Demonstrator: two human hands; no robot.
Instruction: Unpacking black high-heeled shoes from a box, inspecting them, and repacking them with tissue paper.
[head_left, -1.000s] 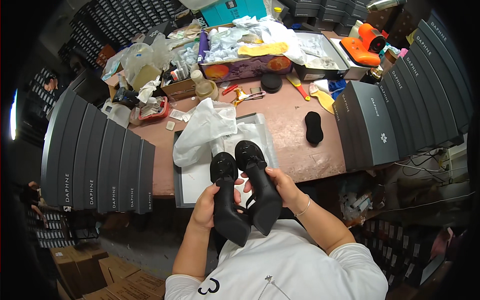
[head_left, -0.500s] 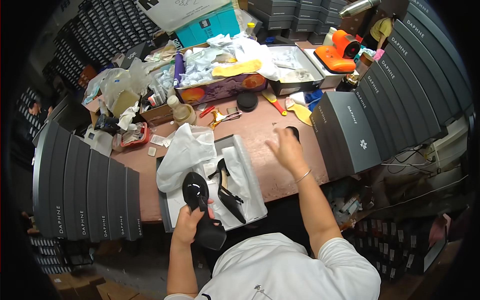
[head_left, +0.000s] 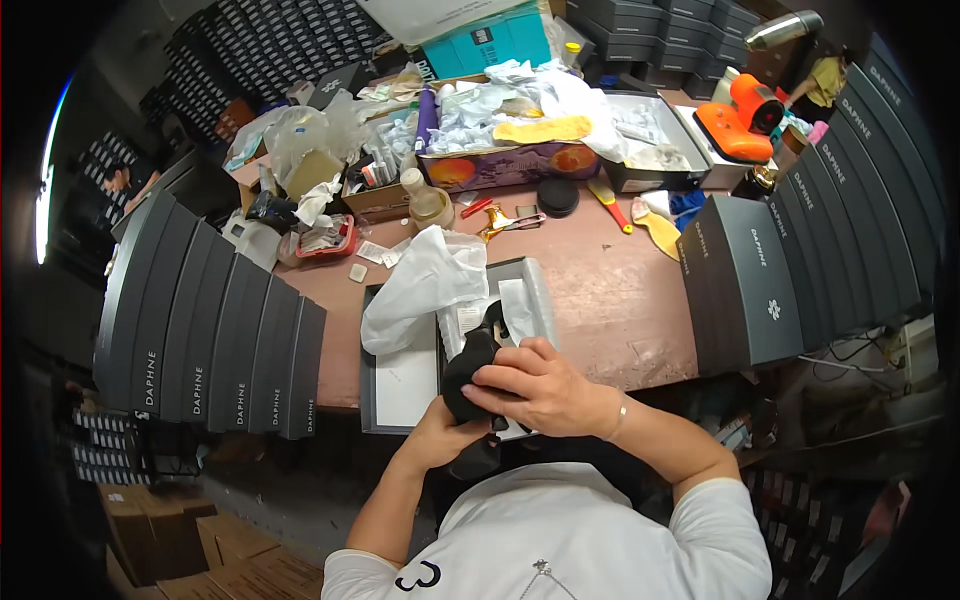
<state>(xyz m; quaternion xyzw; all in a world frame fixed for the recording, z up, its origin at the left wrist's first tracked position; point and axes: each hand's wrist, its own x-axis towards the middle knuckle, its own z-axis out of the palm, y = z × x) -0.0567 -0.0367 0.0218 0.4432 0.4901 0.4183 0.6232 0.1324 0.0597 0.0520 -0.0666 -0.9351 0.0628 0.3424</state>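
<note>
While a stack of dark grey boxes (head_left: 215,330) lines the far left, a red tray (head_left: 340,243) of small odds and ends sits further back on the pinkish counter (head_left: 630,340). Next comes an open grey box (head_left: 369,395) near the front edge, with white tissue paper (head_left: 425,280) heaped over its back left corner. Above the front of this box, the left hand (head_left: 445,432) has its fingers closed around a black shoe (head_left: 478,460), held near the person's white shirt (head_left: 560,530) and largely covered by the hands. A dull black pad (head_left: 470,372) lies against the shoe, gripped by the bent fingers of the right hand (head_left: 545,388); the exact contact is hidden. Behind them stands a carton (head_left: 500,168) filled with crumpled paper. Rightward along the counter are a round black tin (head_left: 557,198), a brush (head_left: 612,207) with a red and yellow handle and a yellow insole-shaped piece (head_left: 656,232). Beyond these are an orange device (head_left: 735,130) on a white box and, at far right, more grey boxes (head_left: 745,290).
</note>
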